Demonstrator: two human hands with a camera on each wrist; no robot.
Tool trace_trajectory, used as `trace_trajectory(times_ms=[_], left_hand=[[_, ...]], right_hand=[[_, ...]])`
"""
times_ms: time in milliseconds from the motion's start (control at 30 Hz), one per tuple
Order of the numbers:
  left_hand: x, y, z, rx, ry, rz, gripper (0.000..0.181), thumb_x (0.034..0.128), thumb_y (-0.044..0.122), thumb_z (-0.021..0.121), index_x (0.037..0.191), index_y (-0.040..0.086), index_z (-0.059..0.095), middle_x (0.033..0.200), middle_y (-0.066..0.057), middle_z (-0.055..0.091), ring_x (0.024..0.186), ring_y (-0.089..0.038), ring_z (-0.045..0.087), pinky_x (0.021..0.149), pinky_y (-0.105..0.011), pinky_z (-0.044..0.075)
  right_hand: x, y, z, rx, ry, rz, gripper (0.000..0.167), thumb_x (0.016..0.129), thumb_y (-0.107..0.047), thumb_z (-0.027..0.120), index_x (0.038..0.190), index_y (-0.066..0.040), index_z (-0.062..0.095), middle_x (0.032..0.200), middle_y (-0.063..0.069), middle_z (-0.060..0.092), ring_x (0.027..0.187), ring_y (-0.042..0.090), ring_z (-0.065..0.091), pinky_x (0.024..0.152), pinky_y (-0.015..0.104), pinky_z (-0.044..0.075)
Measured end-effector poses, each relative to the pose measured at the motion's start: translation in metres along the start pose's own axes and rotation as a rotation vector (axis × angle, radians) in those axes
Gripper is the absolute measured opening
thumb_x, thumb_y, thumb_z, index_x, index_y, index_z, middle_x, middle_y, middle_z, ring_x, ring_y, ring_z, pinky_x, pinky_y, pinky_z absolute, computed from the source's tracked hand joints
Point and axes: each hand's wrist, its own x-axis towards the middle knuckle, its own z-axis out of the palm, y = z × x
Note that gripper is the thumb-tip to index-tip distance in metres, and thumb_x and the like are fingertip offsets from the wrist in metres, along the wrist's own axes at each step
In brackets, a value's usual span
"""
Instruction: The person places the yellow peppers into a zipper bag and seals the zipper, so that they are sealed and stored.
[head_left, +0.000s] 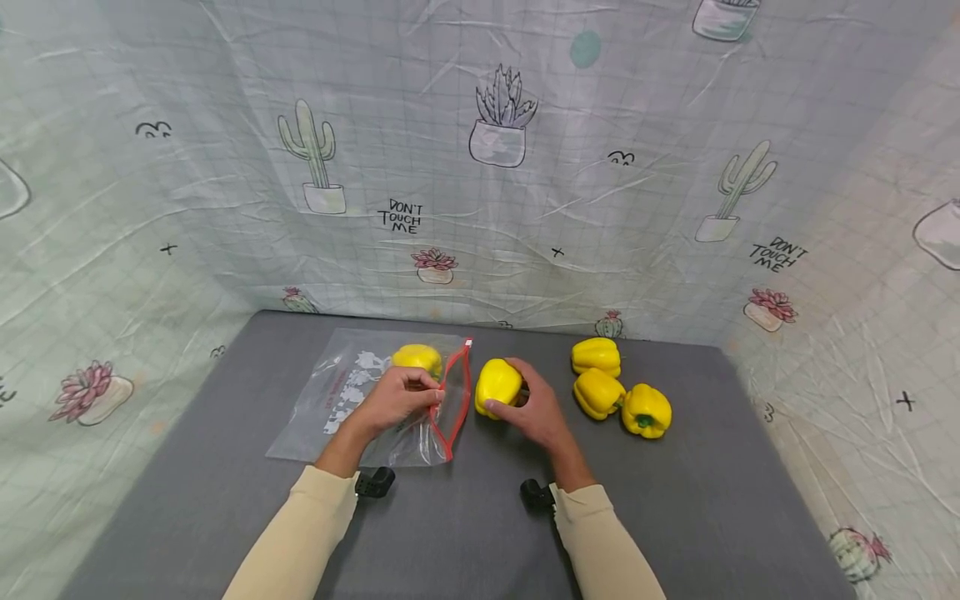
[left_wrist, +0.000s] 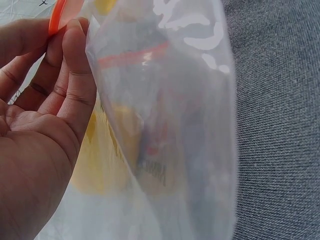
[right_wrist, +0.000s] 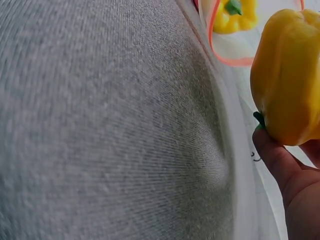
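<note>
A clear zip bag point(head_left: 307, 425) with a red zip edge lies on the grey table, its mouth parted toward the right. My left hand point(head_left: 392, 402) pinches the upper lip of that mouth between thumb and fingers; the left wrist view shows the red strip point(left_wrist: 58, 15) at the fingertips. Inside the bag sits one yellow bell pepper point(head_left: 417, 358), partly behind the hand. Just right of the opening, my right hand point(head_left: 536, 408) grips another yellow bell pepper point(head_left: 498, 387). In the right wrist view this held pepper point(right_wrist: 287, 75) has its green stem beside a fingertip.
To the right, three yellow bell peppers point(head_left: 597, 393) sit close together on the grey table point(head_left: 720, 500). A patterned cloth point(head_left: 555, 200) hangs behind the table and along its sides. Each wrist carries a small black camera point(head_left: 377, 482).
</note>
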Motion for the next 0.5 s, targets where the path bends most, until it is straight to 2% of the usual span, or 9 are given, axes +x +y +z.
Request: trace_trajectory(times_ms=[500], left_hand=[[0.001,-0.001,0.0,0.015,0.003,0.014,0.019,0.0947,0.012,0.076,0.097,-0.006,0.073,0.075,0.004,0.071,0.064,-0.013,0.058,0.061,-0.025,0.051]], right_hand=[[0.002,-0.005,0.015,0.018,-0.028,-0.046,0.077,0.085,-0.026,0.084,0.151,-0.012,0.049,0.14,0.016,0.057,0.114,0.031,0.059,0.102,0.05,0.055]])
